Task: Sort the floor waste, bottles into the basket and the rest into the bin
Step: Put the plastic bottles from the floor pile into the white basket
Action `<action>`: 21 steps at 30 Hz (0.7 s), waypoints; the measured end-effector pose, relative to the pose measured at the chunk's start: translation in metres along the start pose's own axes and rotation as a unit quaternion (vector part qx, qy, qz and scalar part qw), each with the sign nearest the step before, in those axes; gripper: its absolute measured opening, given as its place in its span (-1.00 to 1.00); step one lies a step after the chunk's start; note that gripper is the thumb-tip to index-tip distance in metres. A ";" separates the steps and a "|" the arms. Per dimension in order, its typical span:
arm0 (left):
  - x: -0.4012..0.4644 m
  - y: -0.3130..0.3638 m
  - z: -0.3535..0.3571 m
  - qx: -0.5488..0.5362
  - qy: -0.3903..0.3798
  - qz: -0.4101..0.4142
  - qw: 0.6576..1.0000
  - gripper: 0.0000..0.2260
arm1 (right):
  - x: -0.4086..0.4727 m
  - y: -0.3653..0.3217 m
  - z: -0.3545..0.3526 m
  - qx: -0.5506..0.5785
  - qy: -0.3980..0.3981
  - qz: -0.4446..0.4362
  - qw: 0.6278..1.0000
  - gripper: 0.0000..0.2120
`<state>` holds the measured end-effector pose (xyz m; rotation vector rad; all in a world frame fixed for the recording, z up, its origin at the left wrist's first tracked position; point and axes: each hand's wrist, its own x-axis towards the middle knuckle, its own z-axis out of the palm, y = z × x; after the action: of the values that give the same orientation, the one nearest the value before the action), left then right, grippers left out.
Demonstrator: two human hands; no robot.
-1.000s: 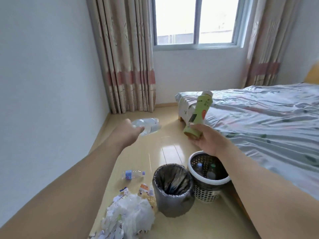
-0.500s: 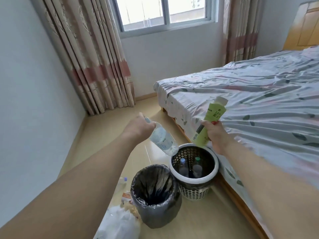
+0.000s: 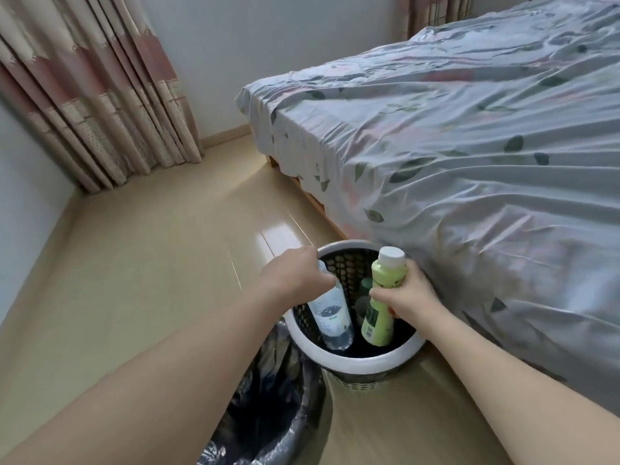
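Lowered into the basket (image 3: 365, 362) now: our left hand (image 3: 295, 275) grips one clear bottle (image 3: 330, 315), right hand (image 3: 407, 295) one green bottle (image 3: 382, 297), both inside its rim, bin (image 3: 268, 414) beside.

Single head-worn wide-angle view, looking steeply down and forward from above the person's two outstretched forearms; nearest and central, the white-rimmed perforated plastic basket (image 3: 352, 359); the black-lined bin (image 3: 268, 414) cut by the lower edge; the bed with the pale leaf-print sheet (image 3: 469, 146) fills the right, striped beige curtains (image 3: 94, 95) the far left corner
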<state>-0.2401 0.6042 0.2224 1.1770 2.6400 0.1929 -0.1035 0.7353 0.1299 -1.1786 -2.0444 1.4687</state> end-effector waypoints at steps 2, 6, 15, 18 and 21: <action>0.012 -0.007 0.029 0.017 -0.032 0.008 0.999 -0.72 | 0.010 0.012 0.009 -0.072 0.031 -0.024 0.997 -0.39; 0.026 -0.019 0.073 0.100 -0.072 0.044 0.991 -0.75 | 0.028 0.020 0.020 -0.134 -0.008 -0.066 0.989 -0.48; 0.051 -0.037 0.127 0.245 -0.041 0.130 0.960 -0.89 | 0.052 0.025 0.024 -0.431 -0.143 -0.087 0.887 -0.58; 0.057 -0.039 0.132 0.283 -0.029 0.136 0.949 -0.89 | 0.054 0.029 0.035 -0.514 -0.141 -0.070 0.843 -0.64; 0.060 -0.035 0.135 0.291 -0.033 0.137 0.946 -0.90 | 0.055 0.038 0.046 -0.562 -0.153 -0.038 0.812 -0.51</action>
<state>-0.2670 0.6290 0.0748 1.6872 2.5329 -0.6112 -0.1519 0.7550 0.0678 -1.1860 -3.2854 0.2570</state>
